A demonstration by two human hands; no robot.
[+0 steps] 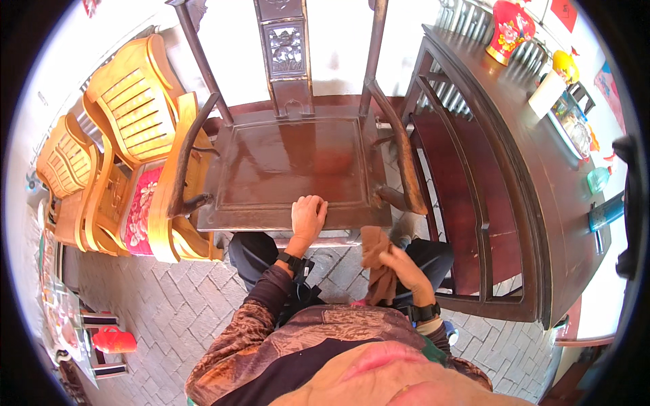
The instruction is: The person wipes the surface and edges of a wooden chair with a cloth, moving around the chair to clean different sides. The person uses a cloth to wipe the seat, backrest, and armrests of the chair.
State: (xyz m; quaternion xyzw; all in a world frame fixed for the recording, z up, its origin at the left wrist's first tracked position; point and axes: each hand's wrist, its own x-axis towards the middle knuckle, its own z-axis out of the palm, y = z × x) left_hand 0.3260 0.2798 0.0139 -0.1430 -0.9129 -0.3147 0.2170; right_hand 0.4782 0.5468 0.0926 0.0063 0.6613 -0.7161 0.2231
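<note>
My left hand [308, 217] rests on the front edge of a dark wooden armchair's seat [294, 162], with its fingers curled; whether they grip the edge I cannot tell. My right hand [403, 266] is shut on a brown cloth [375, 254], which hangs in front of the seat's right front corner. Behind the seat rises the chair's carved back panel [287, 51], and curved armrests stand on both sides, the right one [401, 147] with worn, paler wood. The glossy seat panel reflects light.
Yellow wooden chairs [134, 111] stand at left, one with a red floral cushion [143, 208]. A long dark wooden table [538, 152] at right bears a red vase [508, 30], a candle-like white cylinder [547, 94] and a tray. A red plastic jug [114, 340] is at lower left.
</note>
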